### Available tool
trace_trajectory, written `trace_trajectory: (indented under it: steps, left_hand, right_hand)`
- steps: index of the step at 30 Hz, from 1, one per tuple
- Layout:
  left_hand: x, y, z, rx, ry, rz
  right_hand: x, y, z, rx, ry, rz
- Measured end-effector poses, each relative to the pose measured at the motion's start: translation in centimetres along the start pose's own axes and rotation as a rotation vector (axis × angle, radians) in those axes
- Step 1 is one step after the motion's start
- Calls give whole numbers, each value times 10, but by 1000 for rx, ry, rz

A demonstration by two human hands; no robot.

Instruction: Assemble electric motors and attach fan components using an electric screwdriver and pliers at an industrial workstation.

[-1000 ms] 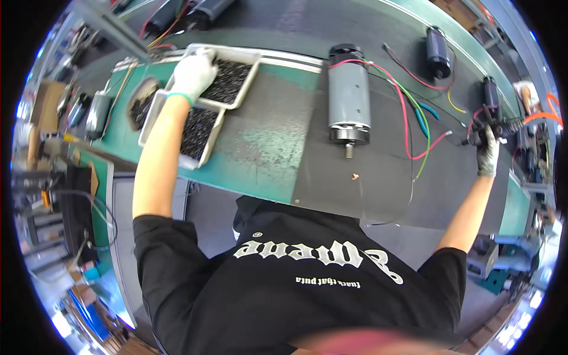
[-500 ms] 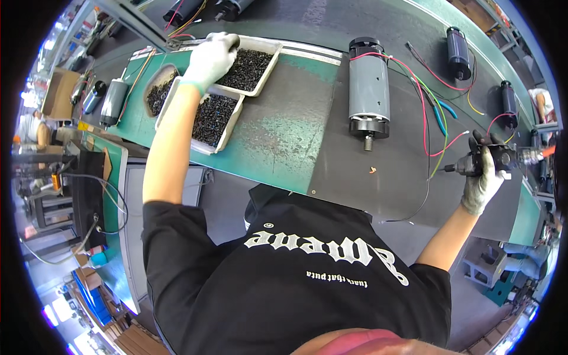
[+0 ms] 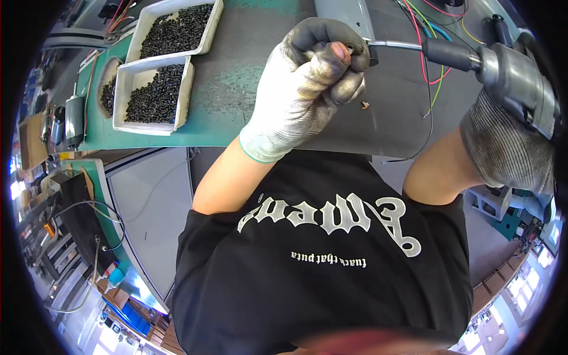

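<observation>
My left hand (image 3: 296, 89), in a white glove with dirty grey fingertips, is closed in a pinch in front of my chest. A small dark screw (image 3: 350, 49) shows between the fingertips, mostly hidden by them. My right hand (image 3: 509, 142), in a grey glove, grips a power screwdriver (image 3: 515, 77) held sideways. Its long bit (image 3: 393, 44) points left, the tip right at the pinched fingers; whether it touches the screw I cannot tell. Behind the left hand lies a grey cylindrical motor (image 3: 349, 13), partly covered by it.
Left on the green bench (image 3: 219, 118) stand two white trays, an upper one (image 3: 208, 35) and a lower one (image 3: 184, 97), full of small black screws. A smaller tub (image 3: 106, 74) sits beside them. Red and green wires (image 3: 441, 77) trail behind the bit. A tiny scrap (image 3: 365, 105) lies on the dark mat.
My left hand has come from the trays to the middle, now pinching a screw. My right hand has brought the screwdriver up closer, its bit meeting the left fingers. The view has shifted.
</observation>
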State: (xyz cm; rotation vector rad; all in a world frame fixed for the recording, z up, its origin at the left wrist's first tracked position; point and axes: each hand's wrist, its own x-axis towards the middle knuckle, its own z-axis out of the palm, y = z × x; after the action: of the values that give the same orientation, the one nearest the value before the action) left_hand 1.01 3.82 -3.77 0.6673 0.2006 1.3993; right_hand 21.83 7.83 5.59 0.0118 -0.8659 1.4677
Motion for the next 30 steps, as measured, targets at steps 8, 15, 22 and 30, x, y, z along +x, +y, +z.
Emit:
trace_trajectory:
  steps: [8,15,22,30]
  left_hand:
    - [-10,11,7,360,114,-20]
    - [-7,10,2,441,259,-188]
    - [-16,-2,2,454,189,-213]
    - [-22,-14,9,570,237,-279]
  right_hand:
    - [-11,21,13,-80,63,-10]
    - [-10,11,-14,-164,132,-22]
    - [-22,20,-11,-252,207,-29]
    - [-35,21,-16,-346,277,-22]
